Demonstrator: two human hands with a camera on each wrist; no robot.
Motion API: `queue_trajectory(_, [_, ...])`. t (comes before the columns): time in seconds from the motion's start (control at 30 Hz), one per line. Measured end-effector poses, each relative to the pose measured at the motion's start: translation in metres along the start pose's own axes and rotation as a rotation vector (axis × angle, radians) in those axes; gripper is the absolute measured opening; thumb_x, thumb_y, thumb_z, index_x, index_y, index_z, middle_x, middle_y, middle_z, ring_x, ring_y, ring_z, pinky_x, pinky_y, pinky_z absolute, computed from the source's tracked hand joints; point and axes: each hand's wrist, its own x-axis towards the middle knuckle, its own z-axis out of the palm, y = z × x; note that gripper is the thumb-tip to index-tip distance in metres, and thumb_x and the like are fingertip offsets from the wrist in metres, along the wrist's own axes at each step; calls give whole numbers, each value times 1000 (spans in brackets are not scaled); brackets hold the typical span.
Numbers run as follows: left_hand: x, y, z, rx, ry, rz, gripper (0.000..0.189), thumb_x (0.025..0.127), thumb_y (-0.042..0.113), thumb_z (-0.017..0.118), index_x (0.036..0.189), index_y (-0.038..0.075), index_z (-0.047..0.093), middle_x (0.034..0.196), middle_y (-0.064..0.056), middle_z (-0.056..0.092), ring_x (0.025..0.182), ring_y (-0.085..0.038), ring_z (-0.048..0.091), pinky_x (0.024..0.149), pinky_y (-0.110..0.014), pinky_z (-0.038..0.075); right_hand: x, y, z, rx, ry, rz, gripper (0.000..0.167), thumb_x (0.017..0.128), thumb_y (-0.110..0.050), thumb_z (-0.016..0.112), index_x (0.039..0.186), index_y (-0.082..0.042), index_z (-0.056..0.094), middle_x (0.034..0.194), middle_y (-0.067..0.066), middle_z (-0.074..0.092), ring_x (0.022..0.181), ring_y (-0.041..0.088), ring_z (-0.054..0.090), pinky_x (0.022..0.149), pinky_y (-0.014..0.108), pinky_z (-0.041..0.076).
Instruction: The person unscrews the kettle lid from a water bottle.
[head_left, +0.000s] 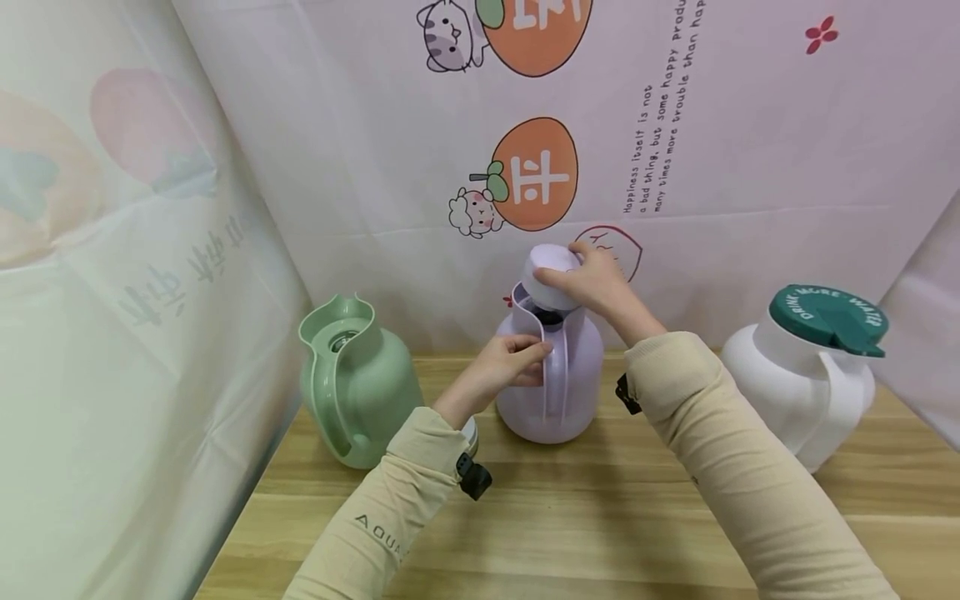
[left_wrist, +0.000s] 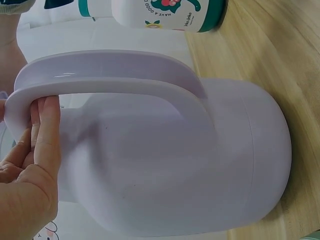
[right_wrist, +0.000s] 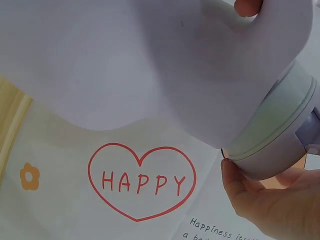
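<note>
A lavender thermos jug [head_left: 517, 408] stands upright on the table, a dark opening visible inside its spouted mouth. My left hand [head_left: 498, 367] grips the upper part of the jug's handle [left_wrist: 120, 85]; in the left wrist view its fingers [left_wrist: 47, 130] reach through the handle. Above the mouth, tilted, is a round lavender lid [head_left: 551, 258], which my right hand [head_left: 596, 282] pinches between thumb and fingers. The right wrist view shows the lid's side [right_wrist: 270, 145] close to the jug's rim; whether they touch I cannot tell.
A green jug [head_left: 386, 375] with an uncovered mouth stands to the left, a white jug [head_left: 780, 383] with a dark green lid [head_left: 825, 317] to the right. A pale round item [head_left: 470, 435] shows partly behind my left wrist. Printed cloth [head_left: 375, 167] hangs behind the wooden table [head_left: 540, 525].
</note>
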Motion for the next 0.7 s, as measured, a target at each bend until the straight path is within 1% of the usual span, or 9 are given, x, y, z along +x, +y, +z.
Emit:
queue_trajectory(0.17, [0,-1,0,5,-2,1,37,98,22,53,123,-5,57,111,-12,63,99,-25,67,91,-35,56,-3,3,-2,29,7,3,82,87,-48,60,147,-1,29,147,27,33,129,38,40,106,52,41])
queue_trajectory(0.27, [1,-1,0,3,-4,-3,38,98,22,54,124,-5,56,111,-12,63,100,-27,67,91,-35,56,-5,5,-3,64,24,11,81,87,-47,59,147,-1,29,147,27,34,129,37,41,107,51,40])
queue_trajectory(0.37, [1,-2,0,5,-4,-2,38,98,22,53,125,-5,56,114,-14,62,102,-29,67,92,-36,56,-8,8,-4,109,41,26,82,88,-50,57,148,-3,28,148,25,34,131,37,40,109,51,38])
queue_trajectory(0.5, [2,-2,0,13,-4,4,39,99,22,52,126,-7,55,121,-21,61,105,-33,66,93,-36,56,-11,13,-7,207,49,53,84,89,-56,54,150,-7,24,148,23,37,133,35,41,111,50,37])
queue_trajectory(0.6, [2,-2,0,18,-8,7,41,99,21,52,127,-7,54,125,-23,59,108,-35,65,93,-36,55,-12,17,-9,299,60,63,82,91,-56,51,150,-7,23,148,22,37,133,34,42,110,48,39])
queue_trajectory(0.7, [1,-2,0,14,-13,5,41,99,22,52,128,-7,53,126,-24,58,109,-36,64,93,-36,55,-12,21,-10,373,78,63,80,92,-54,50,150,-5,24,150,22,35,133,34,41,109,46,40])
